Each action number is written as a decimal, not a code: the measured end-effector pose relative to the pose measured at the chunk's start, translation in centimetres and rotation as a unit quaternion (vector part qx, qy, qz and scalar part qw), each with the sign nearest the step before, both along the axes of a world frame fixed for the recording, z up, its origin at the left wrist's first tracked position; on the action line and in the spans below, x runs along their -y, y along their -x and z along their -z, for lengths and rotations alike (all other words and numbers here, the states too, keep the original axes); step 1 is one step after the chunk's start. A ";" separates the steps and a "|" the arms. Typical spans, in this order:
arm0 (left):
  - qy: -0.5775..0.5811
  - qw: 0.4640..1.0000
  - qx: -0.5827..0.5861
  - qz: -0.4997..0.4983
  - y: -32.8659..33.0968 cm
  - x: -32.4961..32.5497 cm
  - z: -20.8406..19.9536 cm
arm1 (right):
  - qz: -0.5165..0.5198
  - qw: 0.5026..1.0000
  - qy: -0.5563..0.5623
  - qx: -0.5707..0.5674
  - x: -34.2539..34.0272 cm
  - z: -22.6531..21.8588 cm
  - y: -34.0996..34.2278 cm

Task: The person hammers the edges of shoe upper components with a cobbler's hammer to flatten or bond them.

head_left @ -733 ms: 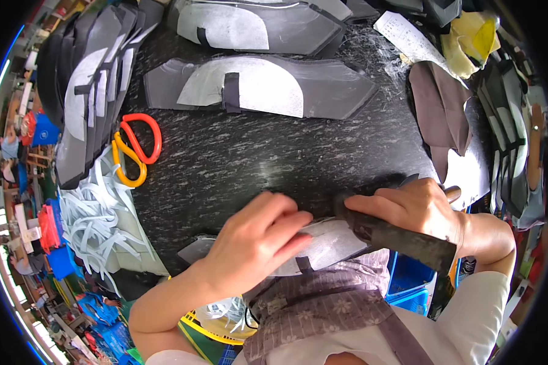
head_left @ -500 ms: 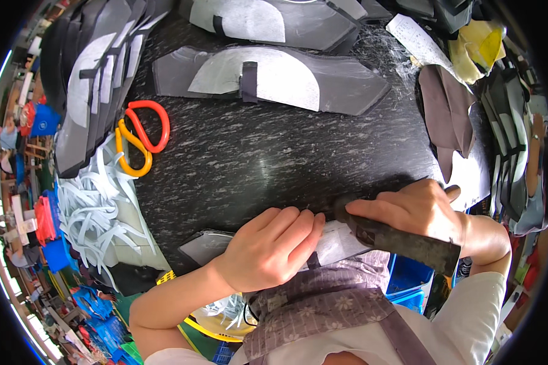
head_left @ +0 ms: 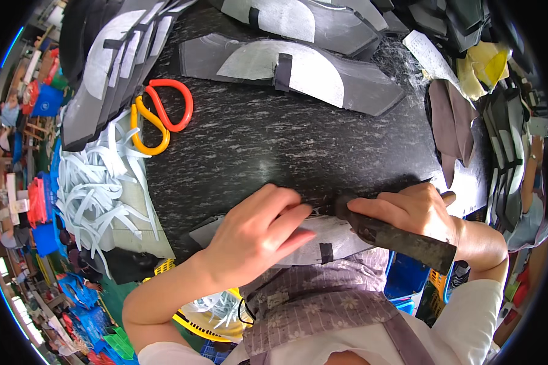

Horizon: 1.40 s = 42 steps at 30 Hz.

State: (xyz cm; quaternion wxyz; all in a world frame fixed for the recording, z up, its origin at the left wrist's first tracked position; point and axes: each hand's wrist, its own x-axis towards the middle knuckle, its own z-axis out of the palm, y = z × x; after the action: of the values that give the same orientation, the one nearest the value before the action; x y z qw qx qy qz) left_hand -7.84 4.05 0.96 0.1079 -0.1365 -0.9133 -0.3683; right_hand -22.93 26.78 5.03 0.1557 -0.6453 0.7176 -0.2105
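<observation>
A grey-black flat cut piece [head_left: 307, 246], with a pale lining and a small dark tab, lies at the table's near edge against my apron. My left hand [head_left: 249, 234] is over its left part, fingers bent and spread apart, the thumb pointing right across the pale surface. Whether the fingertips touch the piece is hard to see. My right hand [head_left: 408, 210] is closed around a hammer [head_left: 402, 240] with a dark, worn metal head and a wooden handle end. The hammer's round face is at the piece's right part, by its far edge.
Similar pieces [head_left: 371, 91] lie across the back, with stacks [head_left: 94, 91] at left and right. Scissors [head_left: 164, 112] with red and yellow handles rest near pale strips [head_left: 97, 194]. Brown pieces [head_left: 450, 125] and yellow scrap [head_left: 484, 67] lie at right; a yellow basket [head_left: 216, 328] is below.
My left hand has lifted its fingers from lying flat on the piece, spreading the thumb away. More of the piece and its tab shows. My right hand and hammer have barely moved.
</observation>
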 end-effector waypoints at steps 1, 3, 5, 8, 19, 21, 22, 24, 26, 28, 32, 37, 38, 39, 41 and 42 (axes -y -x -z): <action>0.000 1.000 0.000 -0.001 -0.2 0.0 0.2 | -0.005 1.000 -0.011 -0.001 0.1 -0.2 0.3; 0.045 0.996 -0.071 0.010 -0.6 -0.1 1.0 | -0.010 1.000 -0.021 -0.003 0.6 -0.3 0.2; 0.080 0.991 -0.105 0.014 -0.8 0.0 1.8 | -0.023 1.000 -0.010 0.012 1.4 -0.1 -0.4; 0.095 0.984 -0.153 0.012 -1.0 0.0 2.1 | -0.017 0.999 -0.005 0.033 2.7 -0.8 0.3; -0.048 0.998 -0.046 -0.010 -1.6 1.3 1.3 | -0.030 0.999 0.023 0.006 4.8 -0.3 -1.2; -0.045 0.998 -0.032 -0.017 -1.9 1.4 1.3 | -0.036 0.999 0.019 -0.007 5.1 -0.8 -1.1; -0.017 0.998 -0.055 -0.007 -1.9 1.3 1.4 | -0.040 0.999 0.014 -0.022 5.4 -1.1 -1.2; 0.010 0.997 -0.076 0.005 -2.1 1.6 1.4 | -0.058 0.997 -0.009 -0.041 6.2 -1.7 -1.9; -0.011 0.998 -0.058 -0.002 -2.6 2.4 1.1 | -0.064 0.997 -0.025 -0.045 6.3 -1.8 -2.5; 0.014 0.997 -0.071 0.003 -2.8 3.3 1.0 | -0.066 0.997 -0.023 -0.035 6.5 -1.6 -1.7; 0.130 0.983 -0.122 0.040 -3.4 3.9 0.5 | -0.077 0.996 -0.026 -0.036 8.0 -2.0 -2.6; 0.082 0.995 -0.052 0.028 -3.9 6.2 0.3 | -0.067 0.998 0.001 0.020 8.6 -1.0 -2.1; 0.096 0.993 -0.059 0.031 -4.0 6.1 0.3 | -0.051 0.999 0.004 -0.012 8.6 -1.4 -2.1; 0.096 0.993 -0.058 0.030 -4.2 6.0 0.3 | -0.052 0.999 0.004 -0.011 8.9 -1.3 -2.4; 0.165 0.978 -0.116 0.059 -4.5 6.0 0.3 | -0.070 0.997 -0.032 0.008 9.2 -1.1 -3.1; 0.192 0.973 -0.110 0.071 -4.8 5.9 0.0 | -0.078 0.997 -0.028 -0.006 9.5 -1.1 -3.0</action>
State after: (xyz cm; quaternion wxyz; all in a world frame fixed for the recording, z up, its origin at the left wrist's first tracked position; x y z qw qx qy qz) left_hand -3.07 -1.88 0.98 0.1536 -0.2588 -0.9374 -0.1752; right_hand -19.94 17.27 6.15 0.1850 -0.6961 0.6717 -0.1735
